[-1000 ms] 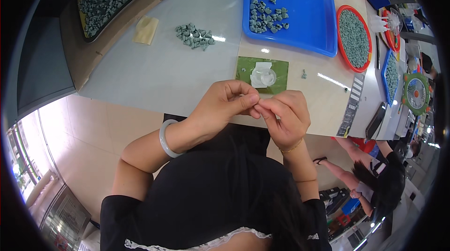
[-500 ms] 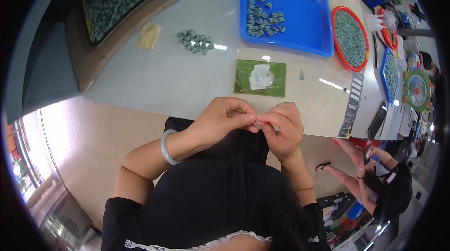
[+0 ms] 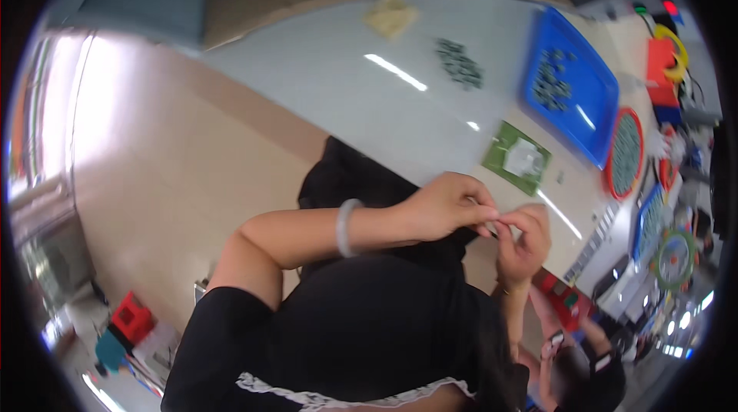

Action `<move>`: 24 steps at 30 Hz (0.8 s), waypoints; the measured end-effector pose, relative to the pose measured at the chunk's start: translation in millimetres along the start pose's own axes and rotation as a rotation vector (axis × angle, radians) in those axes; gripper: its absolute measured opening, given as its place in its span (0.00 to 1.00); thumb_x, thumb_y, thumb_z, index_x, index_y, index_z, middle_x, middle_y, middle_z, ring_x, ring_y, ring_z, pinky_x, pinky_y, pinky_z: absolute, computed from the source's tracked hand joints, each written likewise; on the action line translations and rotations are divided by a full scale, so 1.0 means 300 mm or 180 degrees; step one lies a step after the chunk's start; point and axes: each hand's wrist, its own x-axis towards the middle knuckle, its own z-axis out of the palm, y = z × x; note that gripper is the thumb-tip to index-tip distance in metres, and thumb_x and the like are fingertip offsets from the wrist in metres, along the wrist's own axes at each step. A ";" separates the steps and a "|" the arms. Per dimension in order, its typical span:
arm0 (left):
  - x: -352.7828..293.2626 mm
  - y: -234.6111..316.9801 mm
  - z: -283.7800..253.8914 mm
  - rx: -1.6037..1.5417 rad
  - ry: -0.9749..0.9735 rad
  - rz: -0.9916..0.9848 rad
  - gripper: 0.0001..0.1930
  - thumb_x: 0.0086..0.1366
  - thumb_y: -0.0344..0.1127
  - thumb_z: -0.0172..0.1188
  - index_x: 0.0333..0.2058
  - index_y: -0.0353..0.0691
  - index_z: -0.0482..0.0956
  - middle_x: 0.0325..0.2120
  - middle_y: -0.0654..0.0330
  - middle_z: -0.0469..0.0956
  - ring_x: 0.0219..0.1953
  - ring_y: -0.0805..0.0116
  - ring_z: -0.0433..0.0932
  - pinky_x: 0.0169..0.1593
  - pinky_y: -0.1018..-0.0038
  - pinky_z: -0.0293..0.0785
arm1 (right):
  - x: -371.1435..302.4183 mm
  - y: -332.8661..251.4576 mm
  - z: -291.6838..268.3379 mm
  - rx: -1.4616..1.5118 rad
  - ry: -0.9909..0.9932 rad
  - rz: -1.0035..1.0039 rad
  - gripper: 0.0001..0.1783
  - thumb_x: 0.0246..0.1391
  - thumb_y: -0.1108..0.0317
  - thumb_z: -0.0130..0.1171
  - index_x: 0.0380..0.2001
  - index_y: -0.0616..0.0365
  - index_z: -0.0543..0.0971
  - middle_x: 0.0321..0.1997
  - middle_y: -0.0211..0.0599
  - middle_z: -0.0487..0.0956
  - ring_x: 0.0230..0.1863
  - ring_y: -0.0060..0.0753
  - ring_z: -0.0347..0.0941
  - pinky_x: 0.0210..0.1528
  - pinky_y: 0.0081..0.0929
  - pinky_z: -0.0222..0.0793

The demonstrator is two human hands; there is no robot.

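My left hand [image 3: 452, 206] and my right hand [image 3: 526, 244] meet fingertip to fingertip over the table's near edge. Both are closed in a pinch. Whatever sits between the fingertips is tiny and mostly hidden, so its kind does not show. Just beyond them lies a green mat [image 3: 496, 154] with a white, paper-like piece [image 3: 523, 160] on it. Farther off, a pile of small grey-green pieces [image 3: 459, 64] rests on the table. To its right, a blue tray [image 3: 590, 97] holds more such pieces at its left side.
A crumpled yellowish cloth or pad [image 3: 390, 18] lies at the table's far side. Right of the blue tray stands a red-rimmed round tray [image 3: 612, 175] full of grey-green bits. A green fan [image 3: 675, 260] is farther right. Another person [image 3: 576, 373] sits at lower right.
My view has swung, so the table and trays appear farther right and tilted. Both hands keep their pinch, fingertips together.
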 end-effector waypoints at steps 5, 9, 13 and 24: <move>0.063 -0.009 0.061 -0.0059 -0.0092 -0.0213 0.05 0.59 0.29 0.53 0.30 0.31 0.72 0.27 0.58 0.74 0.30 0.72 0.76 0.36 0.80 0.72 | -0.023 0.092 -0.052 -0.0048 0.0279 -0.0297 0.08 0.33 0.77 0.63 0.21 0.58 0.76 0.21 0.32 0.69 0.25 0.33 0.64 0.27 0.25 0.61; 0.170 0.009 0.116 0.0086 -0.0092 -0.0449 0.05 0.59 0.29 0.53 0.30 0.32 0.72 0.27 0.60 0.74 0.31 0.72 0.76 0.39 0.79 0.72 | -0.014 0.160 -0.116 0.0225 0.0537 -0.0172 0.07 0.34 0.76 0.63 0.22 0.58 0.76 0.21 0.32 0.69 0.25 0.32 0.64 0.26 0.24 0.60; 0.236 0.013 0.134 0.0133 -0.0125 -0.0438 0.05 0.58 0.29 0.54 0.30 0.32 0.73 0.28 0.60 0.73 0.32 0.72 0.75 0.41 0.78 0.72 | 0.025 0.213 -0.167 0.0449 0.0337 -0.0078 0.07 0.35 0.76 0.62 0.22 0.58 0.75 0.22 0.31 0.69 0.25 0.32 0.64 0.26 0.24 0.60; 0.281 0.027 0.114 -0.0515 0.0483 -0.0270 0.07 0.57 0.31 0.57 0.33 0.34 0.75 0.32 0.60 0.72 0.33 0.71 0.74 0.44 0.75 0.72 | 0.154 0.366 -0.274 -0.0702 0.0265 -0.0360 0.08 0.34 0.80 0.60 0.22 0.61 0.74 0.23 0.35 0.70 0.27 0.34 0.64 0.29 0.25 0.61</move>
